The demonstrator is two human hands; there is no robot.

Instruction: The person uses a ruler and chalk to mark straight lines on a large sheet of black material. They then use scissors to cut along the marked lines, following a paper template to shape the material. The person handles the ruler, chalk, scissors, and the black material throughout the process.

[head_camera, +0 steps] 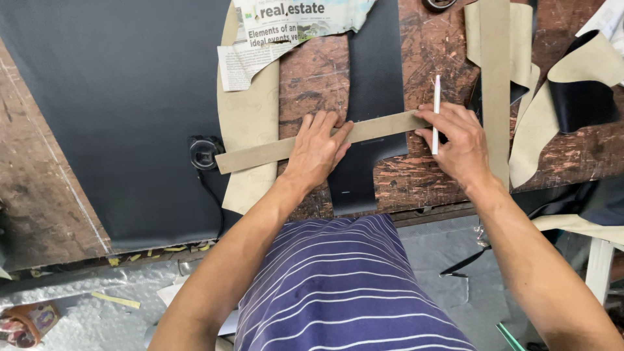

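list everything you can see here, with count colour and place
tan strip: 1, tan, lying across the black piece at centre
black piece: 1, black, centre of bench
large black sheet: 1, black, left of bench
newspaper: 1, white printed, top centre
tan cut-outs: several, tan, centre-left and right
workbench: 1, scarred brown wood
white pen: 1, white, in right hand
left hand: pressed flat on the strip
right hand: at the strip's right end, holding the pen upright

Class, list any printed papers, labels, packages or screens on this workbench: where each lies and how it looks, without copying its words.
Newspaper: top centre of the bench, torn, crumpled, white-grey with black print, partly over a tan pattern piece.
No packages, labels or screens visible.
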